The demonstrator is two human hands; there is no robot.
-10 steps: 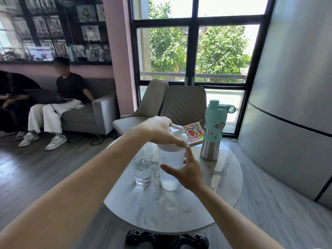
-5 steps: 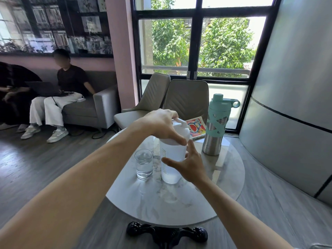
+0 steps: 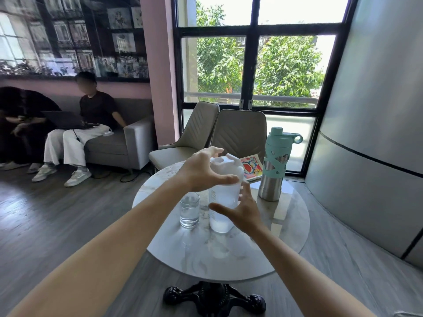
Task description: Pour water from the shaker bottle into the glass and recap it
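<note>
On a round marble table (image 3: 229, 255), seen from the head camera, a white shaker bottle (image 3: 223, 202) stands upright with its lid on, just right of a glass (image 3: 189, 209) holding water. The left hand (image 3: 201, 169) hovers beside the lid, fingers spread and loose. The right hand (image 3: 242, 209) sits at the bottle's lower side, fingers open, not clasping. Behind stand a steel bottle (image 3: 274, 165) and a colourful book (image 3: 251, 167).

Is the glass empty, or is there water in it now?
The glass has water in it. A water line shows through its clear wall, fairly high up. It stands upright on the table, left of the shaker.
</note>
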